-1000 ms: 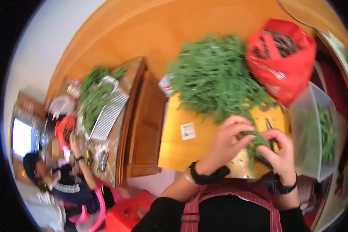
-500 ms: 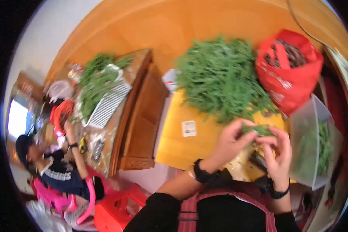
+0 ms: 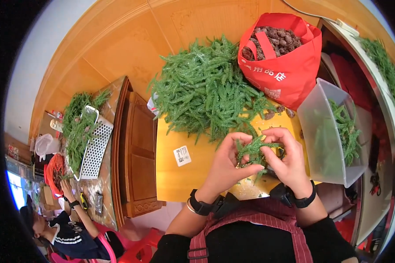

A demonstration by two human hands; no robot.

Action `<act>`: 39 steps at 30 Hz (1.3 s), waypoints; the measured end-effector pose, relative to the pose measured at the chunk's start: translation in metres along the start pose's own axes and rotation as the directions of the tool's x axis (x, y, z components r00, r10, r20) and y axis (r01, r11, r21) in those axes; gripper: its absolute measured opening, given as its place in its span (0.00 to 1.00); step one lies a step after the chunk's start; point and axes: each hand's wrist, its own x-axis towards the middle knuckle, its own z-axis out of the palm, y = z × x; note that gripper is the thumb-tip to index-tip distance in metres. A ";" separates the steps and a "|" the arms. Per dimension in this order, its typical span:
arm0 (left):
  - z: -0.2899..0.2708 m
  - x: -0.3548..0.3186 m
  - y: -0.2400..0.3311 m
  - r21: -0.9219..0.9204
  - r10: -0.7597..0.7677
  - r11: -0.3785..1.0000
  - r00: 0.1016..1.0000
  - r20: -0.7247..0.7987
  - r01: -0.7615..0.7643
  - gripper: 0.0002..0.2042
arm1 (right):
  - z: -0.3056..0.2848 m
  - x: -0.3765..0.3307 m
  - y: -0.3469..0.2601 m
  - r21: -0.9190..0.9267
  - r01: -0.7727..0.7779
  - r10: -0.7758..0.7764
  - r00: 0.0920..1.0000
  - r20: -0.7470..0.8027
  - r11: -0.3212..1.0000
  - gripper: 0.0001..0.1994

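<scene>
In front of my chest, a small bunch of green pine sprigs (image 3: pixel 253 150) is held between both hands. My left hand (image 3: pixel 226 163) curves round its left side with thumb and fingers. On the other side my right hand (image 3: pixel 289 158) pinches the bunch between thumb and fingertips. A large heap of green pine sprigs (image 3: pixel 202 87) lies just beyond my hands on the yellow tabletop (image 3: pixel 169 175). Behind my right hand, a few loose pine cones (image 3: pixel 280 109) lie by the heap. Something dark below my right fingers is partly hidden.
A red bag (image 3: pixel 285 79) full of pine cones stands at the back right. Right of my hands is a clear plastic bin (image 3: pixel 322 136) with sprigs inside. At the left, a co-worker (image 3: pixel 74 232) sits at another table holding sprigs and a white perforated basket (image 3: pixel 96 151).
The whole view has shifted, so the heap, bag and bin appear farther left. The sprigs in my hands now show more between my fingers, and both hands still hold them.
</scene>
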 end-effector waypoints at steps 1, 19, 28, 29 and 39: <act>0.001 0.000 0.000 0.078 0.007 0.997 1.000 -0.029 -0.005 0.36 | 0.001 0.000 0.000 0.005 0.001 -0.001 1.000 -0.002 1.000 0.14; 0.000 -0.003 0.002 -0.073 -0.129 0.989 0.992 -0.018 0.127 0.14 | 0.000 -0.005 0.006 0.113 -0.022 0.022 1.000 -0.001 0.993 0.11; 0.002 -0.005 -0.013 0.105 -0.083 0.990 0.990 -0.111 0.094 0.13 | 0.000 -0.007 0.008 0.234 -0.132 0.119 0.990 0.069 0.963 0.10; 0.002 -0.005 -0.011 0.106 -0.083 0.990 0.991 -0.108 0.095 0.13 | -0.001 -0.006 0.008 0.218 -0.129 0.120 0.991 0.056 0.967 0.10; 0.003 -0.001 -0.012 -0.170 -0.019 0.985 0.986 -0.165 -0.009 0.07 | 0.003 -0.007 0.010 0.231 -0.073 0.075 0.997 0.000 0.970 0.09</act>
